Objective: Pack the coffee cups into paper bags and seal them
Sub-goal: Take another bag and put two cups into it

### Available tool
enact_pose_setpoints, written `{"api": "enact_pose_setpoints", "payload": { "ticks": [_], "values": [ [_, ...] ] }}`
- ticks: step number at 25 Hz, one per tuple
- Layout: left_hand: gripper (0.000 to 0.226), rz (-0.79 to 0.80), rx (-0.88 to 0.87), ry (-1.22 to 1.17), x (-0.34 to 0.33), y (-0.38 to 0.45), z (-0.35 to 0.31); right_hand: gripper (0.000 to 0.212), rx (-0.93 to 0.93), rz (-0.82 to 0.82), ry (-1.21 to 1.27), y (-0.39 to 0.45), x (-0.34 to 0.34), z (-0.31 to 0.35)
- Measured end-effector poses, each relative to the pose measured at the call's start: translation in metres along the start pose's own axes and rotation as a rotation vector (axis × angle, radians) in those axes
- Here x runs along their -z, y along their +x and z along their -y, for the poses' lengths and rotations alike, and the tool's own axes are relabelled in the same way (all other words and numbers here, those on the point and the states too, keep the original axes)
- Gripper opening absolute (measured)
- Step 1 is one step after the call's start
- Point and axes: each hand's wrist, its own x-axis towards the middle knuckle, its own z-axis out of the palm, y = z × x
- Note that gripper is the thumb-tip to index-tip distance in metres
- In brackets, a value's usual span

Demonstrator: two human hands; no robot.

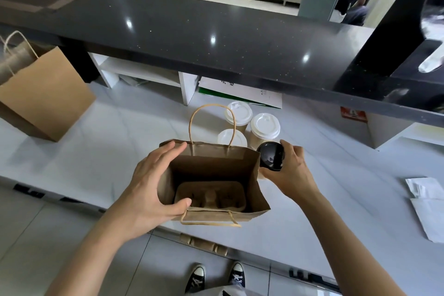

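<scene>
An open brown paper bag stands on the white counter, with a moulded pulp cup carrier at its bottom. My left hand spans the bag's left side, fingers on the far rim and thumb on the near rim. My right hand grips a coffee cup with a black lid just beside the bag's right edge. Three white-lidded coffee cups stand behind the bag.
A second brown paper bag stands at the far left. White paper sheets lie at the right edge. A raised black counter runs along the back, with a white shelf beneath it. The counter's near edge is just below the bag.
</scene>
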Motion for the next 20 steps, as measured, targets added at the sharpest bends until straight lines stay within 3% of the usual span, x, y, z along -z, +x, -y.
{"api": "enact_pose_setpoints", "payload": {
  "ticks": [6,10,16,20],
  "values": [
    [0.103,0.011,0.012,-0.026,0.0,0.002,0.001,0.074,0.093,-0.259,0.292,-0.019,0.047,0.018],
    [0.103,0.025,0.005,-0.036,0.001,0.004,0.001,0.067,0.245,-0.296,0.536,-0.034,0.068,0.047],
    [0.103,0.033,0.006,-0.042,-0.001,0.006,0.003,0.07,0.549,-0.097,0.888,-0.06,0.077,0.079],
    [0.104,0.016,-0.015,-0.036,-0.003,0.007,0.007,0.079,0.634,0.148,0.766,-0.067,0.064,0.087]
  ]
}}
